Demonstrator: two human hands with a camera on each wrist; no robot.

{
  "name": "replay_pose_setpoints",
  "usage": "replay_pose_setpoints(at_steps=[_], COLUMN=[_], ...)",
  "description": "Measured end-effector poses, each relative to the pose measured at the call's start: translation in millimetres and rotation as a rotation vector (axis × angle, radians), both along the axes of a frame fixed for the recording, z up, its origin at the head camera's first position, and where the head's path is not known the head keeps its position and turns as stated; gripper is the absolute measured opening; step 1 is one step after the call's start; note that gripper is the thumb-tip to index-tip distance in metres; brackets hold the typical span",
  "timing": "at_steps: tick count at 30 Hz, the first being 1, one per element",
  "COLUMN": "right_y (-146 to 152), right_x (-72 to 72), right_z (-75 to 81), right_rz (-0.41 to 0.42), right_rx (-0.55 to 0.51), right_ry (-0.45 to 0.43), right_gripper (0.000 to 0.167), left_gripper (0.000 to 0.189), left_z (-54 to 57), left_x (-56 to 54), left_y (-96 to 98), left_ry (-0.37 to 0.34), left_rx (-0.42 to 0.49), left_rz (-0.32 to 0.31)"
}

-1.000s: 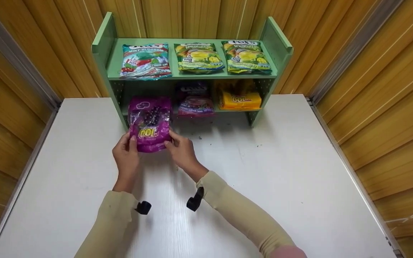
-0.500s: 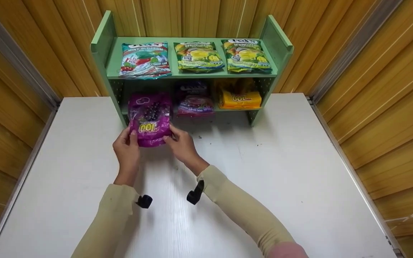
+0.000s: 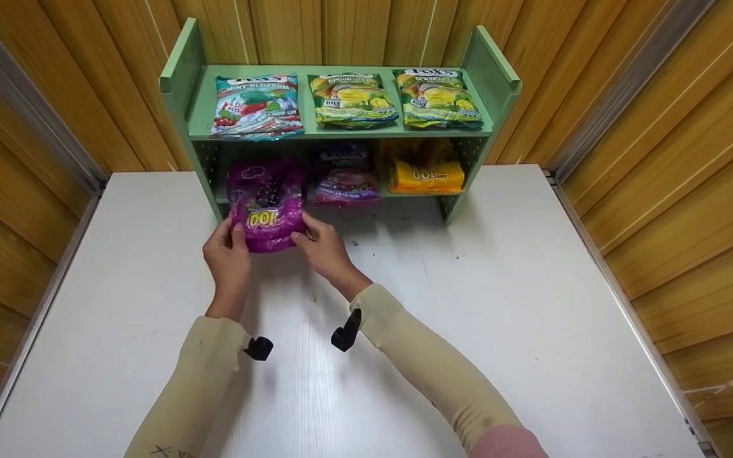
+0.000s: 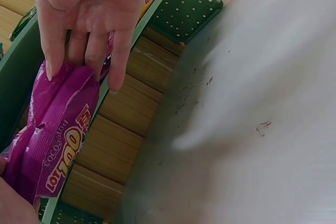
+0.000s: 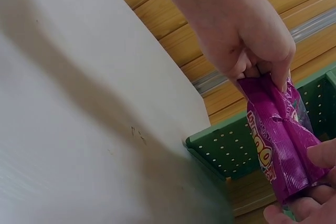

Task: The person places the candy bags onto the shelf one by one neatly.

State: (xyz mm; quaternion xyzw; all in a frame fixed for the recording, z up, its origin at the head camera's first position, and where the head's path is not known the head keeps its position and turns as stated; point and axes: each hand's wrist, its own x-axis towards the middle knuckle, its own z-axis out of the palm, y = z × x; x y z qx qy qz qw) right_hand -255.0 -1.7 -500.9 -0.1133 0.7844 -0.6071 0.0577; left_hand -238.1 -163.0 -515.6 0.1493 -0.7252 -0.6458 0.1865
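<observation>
Both hands hold a purple Lot 100 candy bag [image 3: 268, 207] with a grape picture, at the left part of the green shelf's [image 3: 341, 135] lower level. My left hand [image 3: 228, 257] pinches the bag's near left edge, thumb on the front. On the near right edge, my right hand [image 3: 328, 251] grips it the same way. The bag's far end lies in the shade under the upper board; its near end sticks out past the lower board. The left wrist view shows the bag's purple side [image 4: 50, 129] with yellow lettering, and the right wrist view shows its crimped seal [image 5: 289, 150].
To the bag's right on the lower level sit a dark purple and pink Fox's bag [image 3: 347, 181] and an orange-yellow bag [image 3: 427, 177]. Above are a teal Mint Blossom bag [image 3: 257, 107] and two green-yellow bags [image 3: 354, 102]. Wooden walls surround the white table [image 3: 500, 305].
Both hands have pushed the purple candy bag forward, farther into the lower level's left part. Its near edge has moved toward the shelf, and both forearms have moved forward with it.
</observation>
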Motion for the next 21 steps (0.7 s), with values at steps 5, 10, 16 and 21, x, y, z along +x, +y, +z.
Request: replay_pose_setpoints(at_steps=[5, 10, 16, 21], right_y=[-1, -1, -2, -3], right_x=[-3.7, -8.0, -12.2, -15.2], right_z=[2.1, 3.7, 4.0, 6.7], right_rz=[0.004, 0.019, 0.018, 0.015], right_rx=[0.002, -0.019, -0.023, 0.001], right_ry=[-0.004, -0.033, -0.058, -0.039], right_gripper=[0.056, 0.057, 0.058, 0.057], left_gripper=[0.039, 0.037, 0.035, 0.035], left_z=[2.7, 3.8, 3.4, 4.0], left_x=[-3.0, -7.8, -12.4, -16.4], left_y=[-1.1, -2.1, -2.6, -4.5], left_ry=[-0.024, -0.004, 0.014, 0.017], left_rx=[0.014, -0.004, -0.025, -0.026], left_rz=[-0.006, 0.006, 0.003, 0.001])
